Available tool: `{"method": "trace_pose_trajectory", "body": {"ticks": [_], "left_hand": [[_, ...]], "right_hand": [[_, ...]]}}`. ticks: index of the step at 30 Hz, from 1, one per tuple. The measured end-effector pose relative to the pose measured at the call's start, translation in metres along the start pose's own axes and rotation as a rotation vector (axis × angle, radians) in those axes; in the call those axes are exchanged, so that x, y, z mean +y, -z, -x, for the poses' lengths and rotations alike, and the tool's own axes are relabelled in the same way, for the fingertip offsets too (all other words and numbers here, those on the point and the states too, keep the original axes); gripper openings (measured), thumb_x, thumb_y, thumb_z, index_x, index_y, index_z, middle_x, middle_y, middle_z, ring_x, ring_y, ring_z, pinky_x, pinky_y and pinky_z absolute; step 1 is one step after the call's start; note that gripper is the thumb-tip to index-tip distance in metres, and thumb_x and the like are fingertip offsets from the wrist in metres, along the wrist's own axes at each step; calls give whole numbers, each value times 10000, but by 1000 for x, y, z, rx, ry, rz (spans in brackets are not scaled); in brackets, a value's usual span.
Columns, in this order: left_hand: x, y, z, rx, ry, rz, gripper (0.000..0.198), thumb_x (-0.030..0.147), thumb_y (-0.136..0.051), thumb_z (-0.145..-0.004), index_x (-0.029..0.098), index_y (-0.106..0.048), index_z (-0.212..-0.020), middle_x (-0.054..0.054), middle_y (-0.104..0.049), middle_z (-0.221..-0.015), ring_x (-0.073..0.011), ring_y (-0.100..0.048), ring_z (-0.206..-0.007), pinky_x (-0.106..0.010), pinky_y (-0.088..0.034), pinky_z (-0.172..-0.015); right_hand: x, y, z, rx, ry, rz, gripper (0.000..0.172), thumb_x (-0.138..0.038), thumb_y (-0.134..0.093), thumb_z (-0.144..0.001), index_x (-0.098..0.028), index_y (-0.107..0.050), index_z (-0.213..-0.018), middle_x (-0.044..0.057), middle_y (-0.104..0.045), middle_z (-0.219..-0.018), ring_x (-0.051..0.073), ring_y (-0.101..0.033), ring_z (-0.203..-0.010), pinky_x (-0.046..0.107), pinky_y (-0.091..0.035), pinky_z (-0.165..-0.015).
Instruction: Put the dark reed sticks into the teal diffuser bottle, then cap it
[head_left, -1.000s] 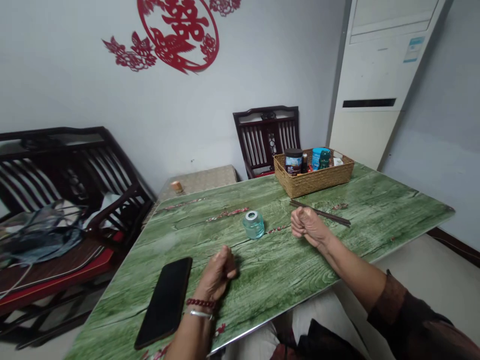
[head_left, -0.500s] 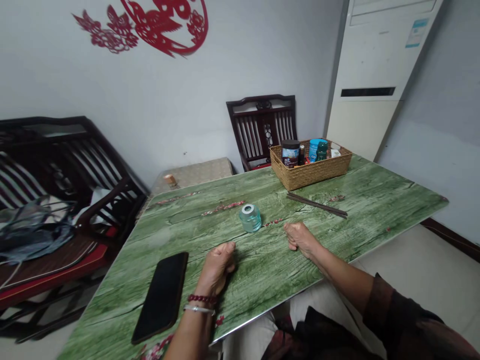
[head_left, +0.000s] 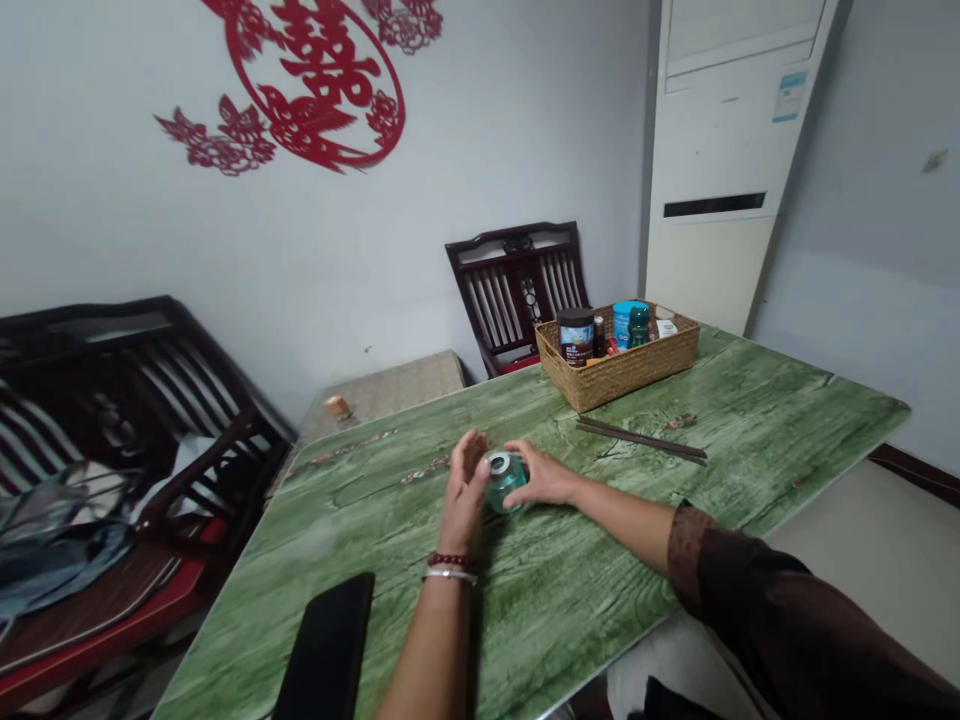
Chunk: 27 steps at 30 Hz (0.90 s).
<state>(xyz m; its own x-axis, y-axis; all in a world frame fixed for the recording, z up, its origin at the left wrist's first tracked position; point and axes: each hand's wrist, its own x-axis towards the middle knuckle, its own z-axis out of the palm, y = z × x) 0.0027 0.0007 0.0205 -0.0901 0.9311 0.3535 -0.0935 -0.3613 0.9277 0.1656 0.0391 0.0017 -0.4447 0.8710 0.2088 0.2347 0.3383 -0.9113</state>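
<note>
A small teal glass bottle point(head_left: 498, 488) with a silver-rimmed round opening stands upright on the green wood-patterned table point(head_left: 585, 560). My right hand point(head_left: 547, 474) curls about its right side, thumb across the front and fingers behind. Close against the bottle's left side is my left hand point(head_left: 465, 490), its fingers raised and apart and its thumb by the rim. Whether that thumb touches the glass, I cannot tell. Several thin dark brown sticks point(head_left: 641, 439) lie together on the table, beyond and to the right of my right hand.
A wicker basket point(head_left: 630, 374) of jars and bottles stands at the table's back right. A black phone point(head_left: 326, 645) lies at the front left. Dark wooden chairs point(head_left: 521, 285) are behind and to the left. A tall white air conditioner point(head_left: 712, 250) stands in the corner.
Both hands were closed fists resting apart on the table. They have moved forward and inward to either side of the bottle, and their fingers have opened out. The view has tilted up slightly.
</note>
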Motion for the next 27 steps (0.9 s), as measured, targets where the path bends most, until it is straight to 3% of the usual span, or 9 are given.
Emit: {"method": "trace_pose_trajectory", "body": {"ticks": [4,7,15,22,25,27], "left_hand": [[-20,11,8,-208,29,-40,587,464,-640,-884,272,-484,-1416,-106,-511,-1480,-277,-426,-1407,-437,-298,-1168],[-19,19,10,-266,28,-102,569,457,-614,-908,267,-485,-1429,-102,-519,-1476,-281,-435,-1399,-436,-296,-1167],[-8,17,6,-247,40,-196,550,441,-639,-892,257,-513,-1395,-106,-565,-1386,-289,-520,-1292,-439,-360,-1111],[-12,15,6,-165,23,-235,474,401,-699,-851,276,-539,-1278,-69,-574,-1262,-241,-553,-1181,-393,-409,-1044],[-17,18,5,-131,13,-268,658,452,-811,-724,287,-522,-1292,-53,-577,-1153,-240,-581,-1088,-391,-439,-993],[-18,19,5,-118,-1,-239,816,554,-828,-656,295,-490,-1352,-70,-566,-1190,-271,-568,-1137,-413,-439,-1003]], "right_hand": [[12,-16,-1,4,14,123,870,-346,-893,-574,-216,-471,-1324,89,-639,-1247,282,-613,-1147,409,-474,-941],[13,-16,3,-2,8,209,777,-381,-877,-610,-215,-506,-1272,72,-672,-1161,281,-642,-1074,383,-481,-875],[8,-12,4,-35,-12,270,794,-427,-874,-615,-196,-497,-1274,85,-680,-1120,274,-660,-1024,355,-485,-824],[14,-15,4,-23,6,239,836,-419,-873,-612,-202,-475,-1314,95,-676,-1166,284,-657,-1058,365,-489,-841],[16,-16,3,-29,7,232,817,-420,-876,-604,-211,-487,-1292,83,-679,-1148,275,-663,-1037,351,-489,-821],[16,-17,3,-36,14,224,819,-427,-880,-598,-220,-488,-1286,75,-679,-1144,269,-662,-1035,343,-488,-819]]}}
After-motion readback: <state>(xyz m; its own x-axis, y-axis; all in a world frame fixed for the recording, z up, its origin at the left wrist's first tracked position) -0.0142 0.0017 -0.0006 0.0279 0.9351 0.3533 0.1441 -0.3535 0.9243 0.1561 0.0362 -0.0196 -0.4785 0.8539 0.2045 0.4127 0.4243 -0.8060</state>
